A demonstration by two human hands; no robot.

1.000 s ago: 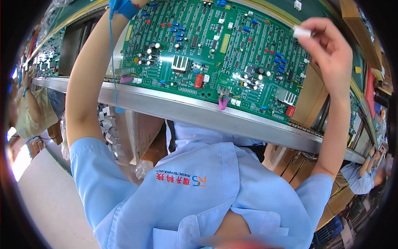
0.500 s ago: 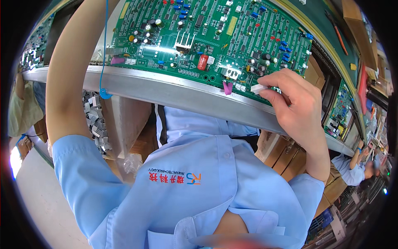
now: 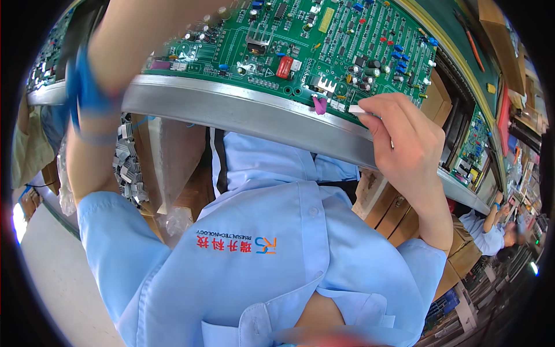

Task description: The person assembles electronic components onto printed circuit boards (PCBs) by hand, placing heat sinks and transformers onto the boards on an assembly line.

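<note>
My right hand point(image 3: 407, 136) is closed in a pinch on a small white block-shaped part point(image 3: 356, 109), held at the near edge of a large green circuit board point(image 3: 272, 70). A purple piece point(image 3: 319, 105) stands on the board just left of that part, beside small white connectors. At the upper left my left hand point(image 3: 167, 23) reaches over the board, smeared by motion and cut off by the top edge, so its fingers cannot be made out. A blue band point(image 3: 89, 81) circles my left wrist. On the board sit a red component point(image 3: 284, 67) and a metal heat sink point(image 3: 258, 39).
A metal rail point(image 3: 243, 107) runs along the board's near side. Grey-and-white parts point(image 3: 128, 168) fill a box below at the left. Another board point(image 3: 475, 144) lies to the right, with cardboard boxes point(image 3: 399, 231) beneath. A person point(image 3: 485, 231) works at the far right.
My left forearm has swung back toward me, bringing the blue wristband into view over the rail. My right hand has shifted slightly left and up with the white part.
</note>
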